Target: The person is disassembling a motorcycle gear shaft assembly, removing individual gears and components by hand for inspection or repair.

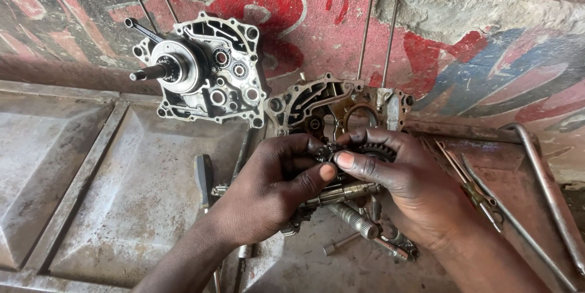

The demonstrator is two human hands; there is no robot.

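Hands meet at centre: left hand (274, 177) and right hand (396, 189) both pinch 1 small dark toothed steel gear (373, 151), held just before the grimy open grey crankcase half (304, 107) behind them.

Painted sign on the wall; no packages, labels or screens.

A painted sign (341, 31) is seen across the rough wall behind the work, running from the left edge to the right. Large red shapes are laid on a pale, worn ground at the left and middle, with black strokes mixed in at the upper left; towards the right, blue-grey bands and further red patches are seen. The paint is chipped and faded, and its lower part is hidden by metal parts.
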